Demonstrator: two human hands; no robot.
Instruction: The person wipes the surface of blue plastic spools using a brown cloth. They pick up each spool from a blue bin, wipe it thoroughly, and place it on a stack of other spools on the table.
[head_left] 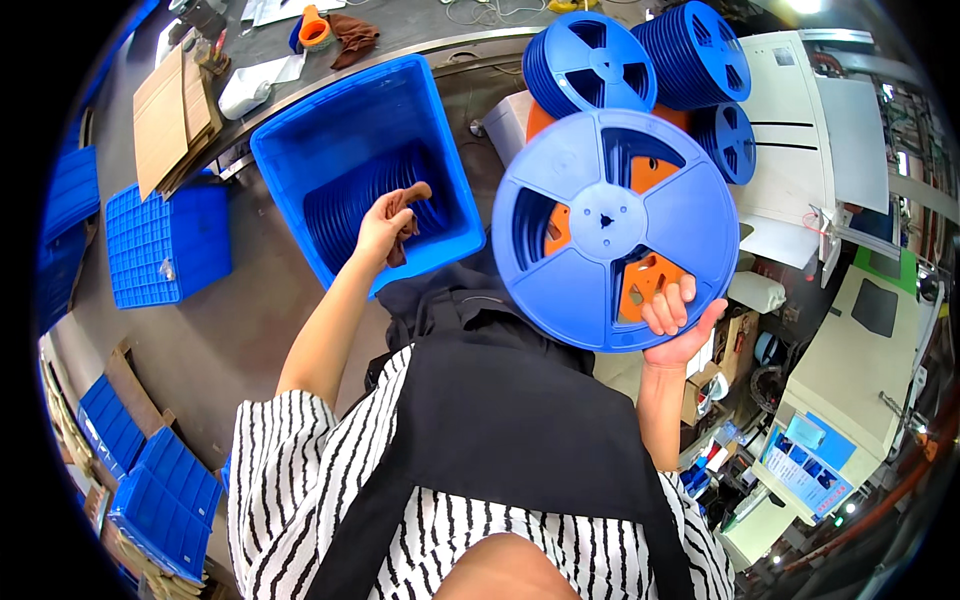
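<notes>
The two hands are well apart; the right hand [680, 330], right of centre in the frame, grips the blue reel [585, 225] at its lower right rim, with fingers bent over the edge of a window; the left hand [385, 222], left of centre, pinches a brown cloth [399, 252] in front of the blue bin [268, 165], where many dark blue reels [345, 205] stand in a row.

The step in hand seems to be wiping the reel; for good work, I think the right hand should hold only the rim, so the flat face is free for the cloth; the cloth should be folded flat, since a loose end may catch at the window edges; whether the reel touches the orange piece [650, 285] behind it, I cannot tell; a little clearance would be safer.
</notes>
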